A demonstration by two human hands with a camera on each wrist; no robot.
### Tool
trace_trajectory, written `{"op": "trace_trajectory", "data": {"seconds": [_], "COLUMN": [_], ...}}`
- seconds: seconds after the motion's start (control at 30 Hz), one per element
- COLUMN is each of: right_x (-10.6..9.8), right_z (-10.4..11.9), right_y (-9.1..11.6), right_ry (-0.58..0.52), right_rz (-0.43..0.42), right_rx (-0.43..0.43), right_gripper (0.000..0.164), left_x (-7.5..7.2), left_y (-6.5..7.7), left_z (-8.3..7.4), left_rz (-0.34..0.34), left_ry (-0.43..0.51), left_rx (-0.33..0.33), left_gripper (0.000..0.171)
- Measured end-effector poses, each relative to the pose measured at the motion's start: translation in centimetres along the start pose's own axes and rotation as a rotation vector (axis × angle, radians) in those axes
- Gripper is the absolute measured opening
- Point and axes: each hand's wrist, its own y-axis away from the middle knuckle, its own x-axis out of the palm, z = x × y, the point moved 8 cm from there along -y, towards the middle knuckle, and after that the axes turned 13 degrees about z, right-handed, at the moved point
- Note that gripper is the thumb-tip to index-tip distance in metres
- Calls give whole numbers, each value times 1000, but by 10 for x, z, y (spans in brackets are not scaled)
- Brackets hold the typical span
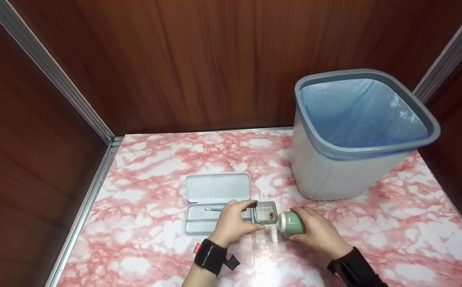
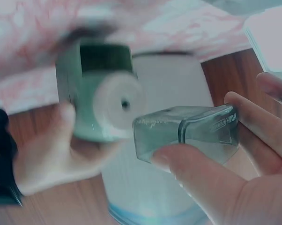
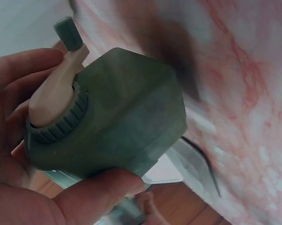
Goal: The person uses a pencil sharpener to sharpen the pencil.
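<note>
My left hand (image 1: 229, 226) grips a clear grey shavings drawer (image 1: 266, 213) between thumb and fingers. Some dark specks show inside it in the head view. To its right, my right hand (image 1: 321, 233) holds a green pencil sharpener (image 1: 293, 223), its pale round face with the pencil hole turned toward the drawer. In the left wrist view a dark slot opens in the sharpener body (image 2: 68, 89). The right wrist view shows its beige crank (image 3: 52, 101) with a green knob, and the thumb wrapped along the body.
An open pale pencil case (image 1: 218, 187) lies behind and left of my left hand, with a pencil (image 1: 213, 209) in it. A tall waste bin (image 1: 330, 177) with a blue liner stands at the back right. Brown wood panels (image 1: 215, 63) enclose the red-and-white tabletop (image 1: 151, 175).
</note>
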Motion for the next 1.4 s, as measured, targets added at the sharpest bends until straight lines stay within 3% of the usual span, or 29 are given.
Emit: {"op": "trace_trajectory", "data": {"seconds": [0.33, 0.47, 0.57, 0.67, 0.73, 0.8, 0.83, 0.93, 1.03, 1.1, 1.17, 1.4], "right_x": [13, 2, -37, -106, -154, -196, -212, -241, -247, -245, -243, -243], "right_z": [-4, 3, 16, 25, 24, 19, 16, 7, -4, -10, -13, -12], "right_y": [-4, 1, 16, 40, 55, 65, 66, 57, 42, 34, 31, 36], "right_ry": [21, 25, 73, 115, 121, 125, 136, 236, 327, 369, 391, 391], "right_rz": [39, -23, -246, -611, -844, -982, -1007, -909, -736, -676, -682, -824], "right_rx": [27, -48, -215, -371, -396, -355, -327, -237, -226, -237, -260, -318], "right_gripper": [82, 88, 77, 66, 65, 67, 68, 73, 74, 72, 68, 63], "left_x": [-13, -16, -20, -26, -29, -32, -34, -38, -40, -40, -41, -50], "left_y": [5, 8, 11, 15, 18, 21, 22, 25, 26, 26, 25, 16], "left_z": [8, 13, 15, 18, 20, 23, 23, 24, 23, 23, 22, 11], "left_rz": [-34, -36, -48, -71, -84, -94, -99, -116, -122, -118, -114, -94], "left_ry": [82, 101, 103, 112, 115, 123, 123, 124, 116, 114, 118, 114], "left_rx": [-13, -24, -28, -32, -30, -29, -26, -18, -14, -19, -18, -3], "left_gripper": [67, 68, 69, 69, 69, 69, 69, 69, 68, 68, 67, 67]}}
